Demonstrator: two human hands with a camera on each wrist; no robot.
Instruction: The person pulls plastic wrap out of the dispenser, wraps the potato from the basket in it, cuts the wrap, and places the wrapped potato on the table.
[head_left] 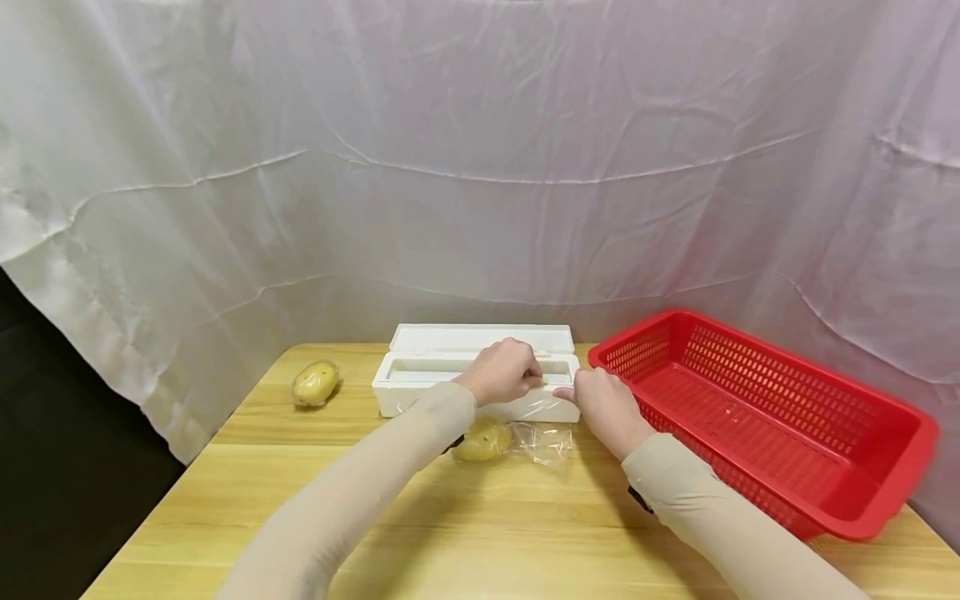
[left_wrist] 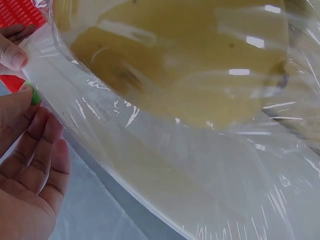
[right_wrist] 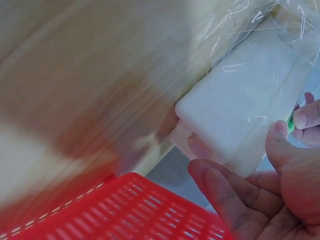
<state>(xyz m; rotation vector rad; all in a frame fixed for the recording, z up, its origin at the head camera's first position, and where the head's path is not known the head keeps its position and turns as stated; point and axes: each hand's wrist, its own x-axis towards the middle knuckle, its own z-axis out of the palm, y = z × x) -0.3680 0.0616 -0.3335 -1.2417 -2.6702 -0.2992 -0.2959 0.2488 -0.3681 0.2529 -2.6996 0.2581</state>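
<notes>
A white cling film dispenser (head_left: 480, 367) stands at the back of the table with its lid (head_left: 480, 337) tipped back. At its right part, my left hand (head_left: 504, 371) pinches a small green slide cutter (left_wrist: 35, 95) between thumb and fingers, on the front rim. My right hand (head_left: 606, 410) grips the dispenser's right end, thumb on the front rim and fingers around the corner. Clear film (left_wrist: 150, 150) hangs from the rim down the front wall. It runs over a potato (head_left: 482, 440) lying close before the dispenser, partly hidden by my left forearm, with crumpled film (head_left: 546, 442) beside it.
Another potato (head_left: 315, 383), wrapped in film, lies at the table's back left. A large red slotted basket (head_left: 757, 417) stands on the right, close by my right hand. A pale curtain (head_left: 480, 167) hangs behind the wooden table (head_left: 525, 533).
</notes>
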